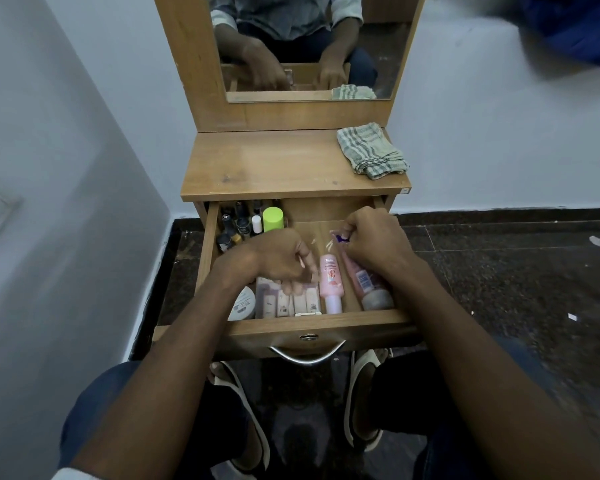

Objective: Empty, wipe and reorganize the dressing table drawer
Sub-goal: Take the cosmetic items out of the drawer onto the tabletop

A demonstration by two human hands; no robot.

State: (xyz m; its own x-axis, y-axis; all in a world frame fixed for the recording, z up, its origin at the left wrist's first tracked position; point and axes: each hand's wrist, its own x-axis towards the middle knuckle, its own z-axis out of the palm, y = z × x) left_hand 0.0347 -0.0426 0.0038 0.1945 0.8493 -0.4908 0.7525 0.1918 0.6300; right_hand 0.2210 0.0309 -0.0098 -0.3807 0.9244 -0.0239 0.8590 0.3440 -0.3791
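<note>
- Drawer (pixel 312 323) pulled out, packed w/ items. R hand (pixel 374 240) fingers pinch small purple-tipped item (pixel 342 238); L hand (pixel 278 261) fingers loosely curled over tubes (pixel 288 301), holding nothing I can see.
- Risk: upright bottles (pixel 243 220) at 10 o'clock could topple if an arm brushes them; pink bottle (pixel 330 282) may roll.
- Worktop (pixel 274 164) wood; cloth (pixel 371 150) at 2 o'clock. Mirror (pixel 309 46) at 12. Dark speckled floor (pixel 499 271), pale walls.

Wooden dressing table drawer (pixel 312 325), pulled fully open, with a curved metal handle and round lock on its front. Inside: dark nail-polish bottles (pixel 234 225) and a lime-green cap at the back left, 2 pink bottles (pixel 330 277) lying flat, a row of what appear to be beige tubes (pixel 293 304). Folded checked cloth (pixel 371 150) rests on the tabletop's right rear corner.
</note>
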